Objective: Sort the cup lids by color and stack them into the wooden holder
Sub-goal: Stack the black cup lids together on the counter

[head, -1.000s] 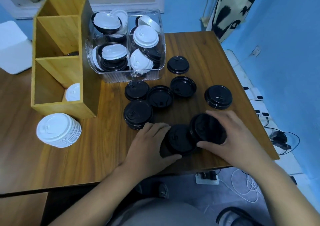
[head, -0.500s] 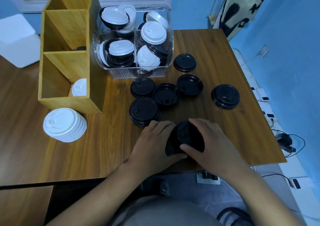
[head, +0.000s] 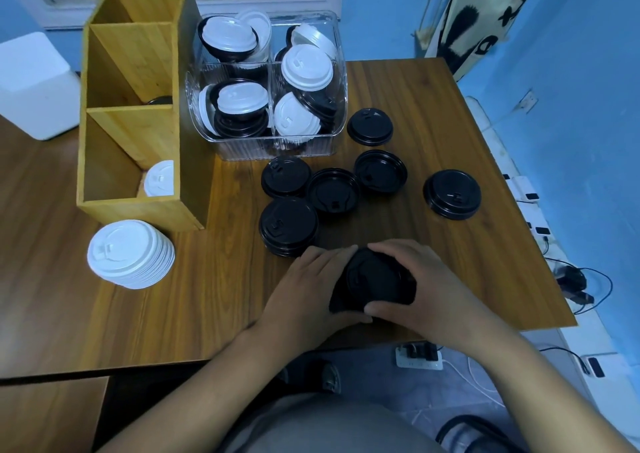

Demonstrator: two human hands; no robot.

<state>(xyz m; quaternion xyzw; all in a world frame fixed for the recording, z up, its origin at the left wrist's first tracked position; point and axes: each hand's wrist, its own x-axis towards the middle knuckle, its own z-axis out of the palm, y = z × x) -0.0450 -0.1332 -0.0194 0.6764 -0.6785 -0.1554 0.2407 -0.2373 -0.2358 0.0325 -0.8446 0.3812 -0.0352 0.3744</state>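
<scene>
Near the table's front edge, my left hand (head: pixel 308 289) and my right hand (head: pixel 429 286) both grip a small stack of black lids (head: pixel 375 281) between them. Several more black lids (head: pixel 289 225) lie loose in the middle of the table, one (head: pixel 452 194) off to the right. A stack of white lids (head: pixel 130 253) stands at the left front. The wooden holder (head: pixel 131 106) behind it has three compartments; the nearest holds a white lid (head: pixel 159 178), the middle one shows a dark lid edge.
A clear plastic bin (head: pixel 266 85) with mixed white and black lids sits right of the holder. A white box (head: pixel 34 85) stands at the far left. The table's right edge drops to cables and a power strip (head: pixel 419 357) on the floor.
My right hand has brought its black lids left onto the ones under my left hand, and both hands now close around one stack. The camera has shifted slightly.
</scene>
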